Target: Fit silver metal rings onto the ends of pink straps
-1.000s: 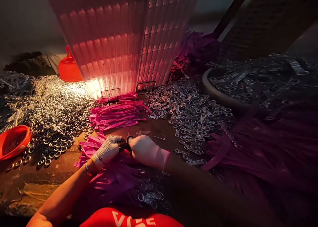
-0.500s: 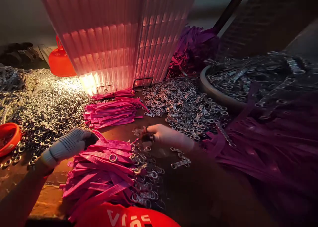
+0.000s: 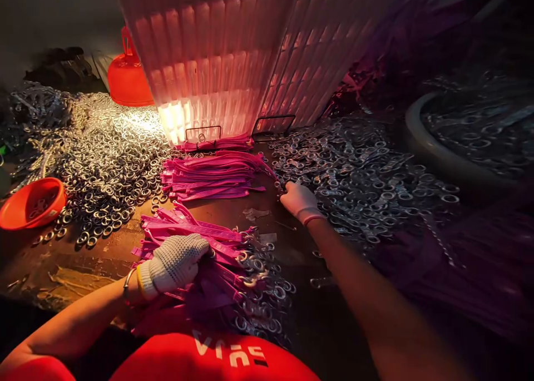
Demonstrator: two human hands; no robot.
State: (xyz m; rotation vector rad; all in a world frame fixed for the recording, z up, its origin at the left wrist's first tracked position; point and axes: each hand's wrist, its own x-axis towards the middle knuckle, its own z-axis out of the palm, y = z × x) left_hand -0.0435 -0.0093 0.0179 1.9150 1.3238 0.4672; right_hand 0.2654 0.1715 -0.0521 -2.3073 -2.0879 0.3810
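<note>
My left hand (image 3: 175, 263), in a white knit glove, rests on a near pile of pink straps (image 3: 200, 242) fitted with metal rings, its fingers curled over the straps. My right hand (image 3: 299, 202), in a pale glove, reaches forward to the edge of a heap of metal clips (image 3: 359, 175) on the right; its fingertips touch the clips, and I cannot tell what they hold. A second stack of plain pink straps (image 3: 212, 175) lies further back between the hands.
A large heap of metal rings (image 3: 104, 158) covers the left. An orange bowl (image 3: 31, 203) sits at far left, a red container (image 3: 129, 78) behind. A ribbed translucent lit panel (image 3: 225, 53) stands at centre back. A round tray (image 3: 442, 158) of clips sits right, purple straps (image 3: 479, 270) below.
My right hand left the left hand, moving forward and right to the clip heap. My left hand moved out left, then came down on the near pile of straps.
</note>
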